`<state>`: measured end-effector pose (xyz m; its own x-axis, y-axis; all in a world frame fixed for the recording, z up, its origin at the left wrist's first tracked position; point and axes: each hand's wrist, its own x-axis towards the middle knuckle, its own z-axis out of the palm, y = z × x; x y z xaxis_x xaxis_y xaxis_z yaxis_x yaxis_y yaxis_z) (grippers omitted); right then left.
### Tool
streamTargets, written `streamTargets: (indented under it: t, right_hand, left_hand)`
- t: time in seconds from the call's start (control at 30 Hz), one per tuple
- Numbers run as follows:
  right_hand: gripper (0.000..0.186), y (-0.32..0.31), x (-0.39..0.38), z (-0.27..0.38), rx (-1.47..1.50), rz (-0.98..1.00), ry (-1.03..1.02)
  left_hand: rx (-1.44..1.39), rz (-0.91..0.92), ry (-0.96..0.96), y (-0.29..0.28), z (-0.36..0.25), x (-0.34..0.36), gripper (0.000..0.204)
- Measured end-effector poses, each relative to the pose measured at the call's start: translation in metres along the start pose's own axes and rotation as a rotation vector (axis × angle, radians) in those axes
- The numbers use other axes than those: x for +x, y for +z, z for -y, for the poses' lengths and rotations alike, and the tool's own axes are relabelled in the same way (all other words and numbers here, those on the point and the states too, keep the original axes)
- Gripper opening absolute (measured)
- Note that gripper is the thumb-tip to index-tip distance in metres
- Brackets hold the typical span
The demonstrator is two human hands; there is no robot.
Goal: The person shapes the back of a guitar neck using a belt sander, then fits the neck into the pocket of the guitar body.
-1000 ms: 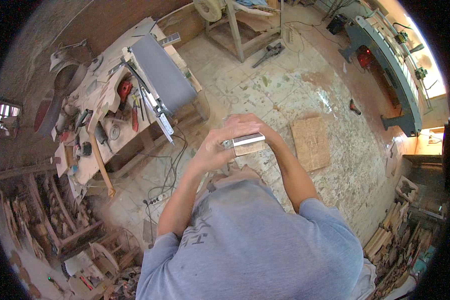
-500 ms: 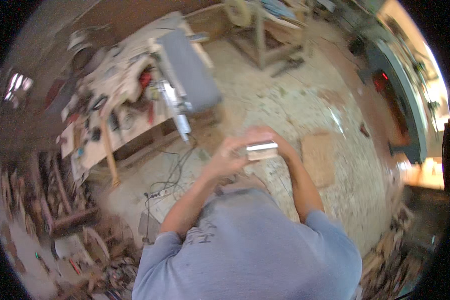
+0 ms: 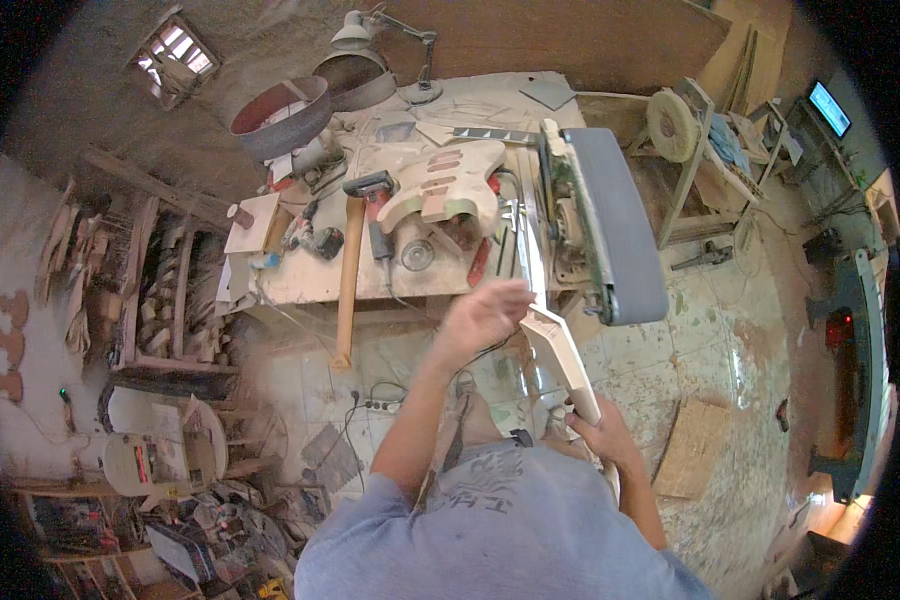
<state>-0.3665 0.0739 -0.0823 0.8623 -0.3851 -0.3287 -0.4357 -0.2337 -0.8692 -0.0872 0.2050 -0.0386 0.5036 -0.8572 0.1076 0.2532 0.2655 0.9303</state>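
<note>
A pale wooden guitar neck [image 3: 564, 365] slants in front of my body, its angled headstock end toward the workbench. My right hand [image 3: 610, 436] is closed around its nearer end. Beside the headstock end is my left hand [image 3: 485, 322], smeared by motion with its fingers bent; whether they touch the wood cannot be made out. Just beyond, a belt sander [image 3: 615, 225] with a broad grey belt stands upright at the bench's right end. On the bench lies an unfinished guitar body [image 3: 445, 187] with routed slots.
The workbench [image 3: 315, 278] also bears a red angle grinder [image 3: 375, 208], a cordless drill [image 3: 320, 238], a desk lamp [image 3: 353, 35] and a fretted neck [image 3: 490, 134]. A power strip [image 3: 384, 405] with cables lies on the floor left of my feet. Cardboard [image 3: 694, 448] lies at right.
My view has swung toward the bench and sander. The neck, earlier seen end-on between both hands, now slants lengthwise; my right hand has come nearer my body.
</note>
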Motion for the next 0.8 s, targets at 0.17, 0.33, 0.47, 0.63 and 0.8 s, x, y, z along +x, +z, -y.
streamTargets:
  t: [0.17,0.33,0.47,0.63,0.8]
  right_hand:
    - [0.058,0.045,0.024,0.055,0.010,-0.043,0.026]
    - [0.080,0.070,0.053,0.081,-0.036,-0.162,-0.160]
    - [0.079,0.077,0.083,0.120,-0.097,-0.235,-0.110]
    - [0.076,0.082,0.113,0.134,-0.215,-0.335,-0.156]
    - [0.067,0.099,0.126,0.134,-0.224,-0.530,0.061]
  left_hand:
    - [-0.073,-0.524,-0.251,-0.162,0.014,0.008,0.049]
    - [-0.080,-0.580,-0.381,-0.202,0.037,0.037,0.066]
    - [-0.204,-0.619,-0.411,-0.214,0.061,0.057,0.073]
    - [-0.252,-0.543,-0.549,-0.240,0.061,0.105,0.088]
    - [-0.091,-0.363,-0.719,-0.253,0.053,0.101,0.059]
